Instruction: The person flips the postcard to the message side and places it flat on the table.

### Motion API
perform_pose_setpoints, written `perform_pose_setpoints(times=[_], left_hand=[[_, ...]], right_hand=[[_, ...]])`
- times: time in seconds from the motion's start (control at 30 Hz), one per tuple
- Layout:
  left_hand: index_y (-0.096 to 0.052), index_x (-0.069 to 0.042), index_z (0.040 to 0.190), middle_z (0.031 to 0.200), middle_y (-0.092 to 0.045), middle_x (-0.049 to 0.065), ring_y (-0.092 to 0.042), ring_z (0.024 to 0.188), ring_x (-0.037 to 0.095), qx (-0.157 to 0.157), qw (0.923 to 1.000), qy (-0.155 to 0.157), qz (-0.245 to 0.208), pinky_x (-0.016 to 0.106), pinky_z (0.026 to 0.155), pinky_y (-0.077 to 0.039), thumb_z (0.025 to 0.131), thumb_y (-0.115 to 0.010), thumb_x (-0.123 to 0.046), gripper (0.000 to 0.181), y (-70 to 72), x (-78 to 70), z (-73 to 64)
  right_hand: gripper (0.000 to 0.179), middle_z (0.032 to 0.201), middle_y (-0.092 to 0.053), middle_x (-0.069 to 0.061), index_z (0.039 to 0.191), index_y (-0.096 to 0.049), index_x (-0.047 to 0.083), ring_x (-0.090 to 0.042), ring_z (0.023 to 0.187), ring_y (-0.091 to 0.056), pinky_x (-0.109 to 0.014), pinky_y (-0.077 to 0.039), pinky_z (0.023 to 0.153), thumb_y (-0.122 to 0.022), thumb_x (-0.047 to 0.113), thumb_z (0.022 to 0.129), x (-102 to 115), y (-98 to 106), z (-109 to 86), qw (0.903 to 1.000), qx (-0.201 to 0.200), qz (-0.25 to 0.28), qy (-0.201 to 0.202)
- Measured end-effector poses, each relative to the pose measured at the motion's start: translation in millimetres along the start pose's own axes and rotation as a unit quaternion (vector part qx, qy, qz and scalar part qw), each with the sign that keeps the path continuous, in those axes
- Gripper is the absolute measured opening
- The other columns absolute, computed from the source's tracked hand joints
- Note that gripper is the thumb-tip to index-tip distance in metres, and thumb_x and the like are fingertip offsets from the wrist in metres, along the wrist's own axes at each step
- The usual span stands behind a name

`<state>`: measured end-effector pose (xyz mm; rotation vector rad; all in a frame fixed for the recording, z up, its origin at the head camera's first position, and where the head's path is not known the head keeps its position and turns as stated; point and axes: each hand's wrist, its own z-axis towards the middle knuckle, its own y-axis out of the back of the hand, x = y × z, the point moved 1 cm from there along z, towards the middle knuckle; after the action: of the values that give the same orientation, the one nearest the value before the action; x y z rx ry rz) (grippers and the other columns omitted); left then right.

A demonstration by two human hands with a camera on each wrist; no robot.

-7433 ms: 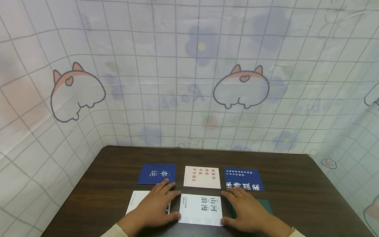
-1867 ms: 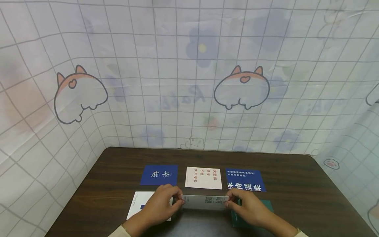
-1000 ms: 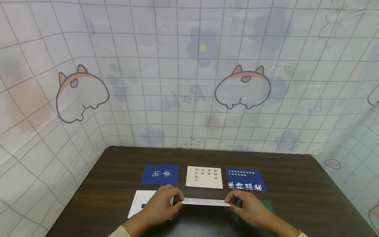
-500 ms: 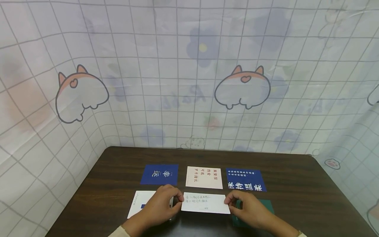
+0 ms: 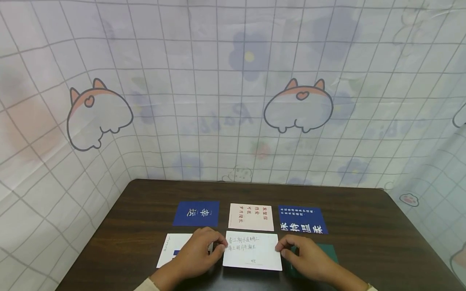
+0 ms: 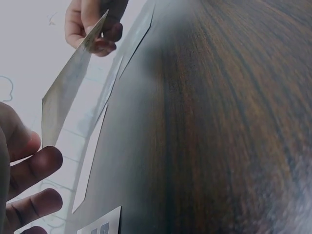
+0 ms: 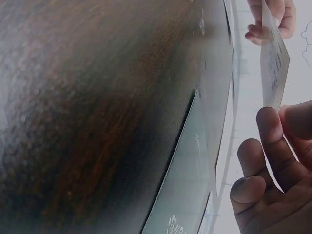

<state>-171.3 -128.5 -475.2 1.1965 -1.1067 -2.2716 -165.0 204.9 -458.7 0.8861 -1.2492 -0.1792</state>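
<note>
Between my two hands is a white postcard (image 5: 252, 250), its handwritten side facing me in the head view. My left hand (image 5: 199, 251) pinches its left edge between thumb and forefinger. On the other side my right hand (image 5: 303, 254) pinches the right edge the same way. Both wrist views show the postcard (image 6: 68, 83) lifted off the table, with a gap under it. Beneath my left hand lies a white card with a blue patch (image 5: 171, 248), partly hidden. A green card (image 5: 327, 252) lies partly covered by my right hand.
Along the back lie a blue card (image 5: 196, 213), a cream card with red writing (image 5: 251, 217) and a blue card with white writing (image 5: 302, 219). All rest on the dark wooden table (image 5: 120, 230). A patterned curtain (image 5: 233, 101) surrounds its back and sides.
The postcard lay printed side up between my hands, then was lifted and tipped through edge-on. Now its handwritten side shows, tilting further toward my view. The other cards have stayed put.
</note>
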Motion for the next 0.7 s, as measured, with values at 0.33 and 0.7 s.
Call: perform_pose_setpoints(times=[0.33,0.7], left_hand=[[-0.076,-0.024,0.101,0.091,-0.062,-0.025,-0.057,0.089,0.007,0.001,0.9998,-0.015,0.01,0.035,0.082,-0.044,0.091,-0.076,-0.019,0.011,-0.8,-0.1,-0.7],[-0.077,-0.023,0.099,0.09,-0.064,-0.024,-0.057,0.089,0.005,-0.009,0.9982,-0.031,0.049,0.034,0.082,-0.044,0.089,-0.078,-0.02,0.011,-2.5,-1.1,0.0]], right_hand=[[0.015,0.095,-0.064,0.014,0.112,-0.068,0.022,-0.006,0.087,-0.059,-0.027,-0.049,0.071,-0.069,0.031,0.099,-4.0,-3.1,1.8,0.9998,-0.004,-0.004,0.017],[0.022,0.095,-0.062,0.014,0.116,-0.069,0.02,-0.005,0.086,-0.057,-0.026,-0.05,0.072,-0.073,0.031,0.097,-3.3,-5.5,2.6,0.9995,-0.002,-0.03,0.01]])
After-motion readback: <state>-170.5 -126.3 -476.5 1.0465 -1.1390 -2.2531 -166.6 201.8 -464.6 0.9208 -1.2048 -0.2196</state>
